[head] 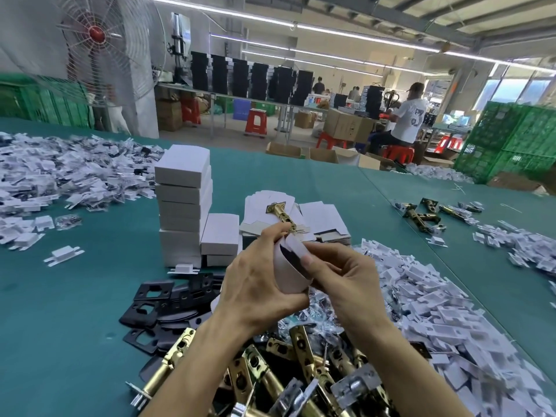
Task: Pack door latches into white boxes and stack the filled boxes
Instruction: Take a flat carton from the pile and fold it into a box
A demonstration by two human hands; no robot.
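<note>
Brass latch [281, 213] juts toward twelve o'clock above the box [287, 278], which left hand [258, 284] and right hand [340, 278] clamp with curled fingers.

fan [96, 34]: large, wire-caged, red hub, upper left beyond the teal counter [270, 176] | far table: black boxes [240, 76] in tall rows | floor: red stools [255, 121], cardboard cartons [346, 124] | right: green crates [511, 136] stacked high | person [409, 118] in white shirt, seated, back turned | ceiling: strip lights [361, 37]
</note>
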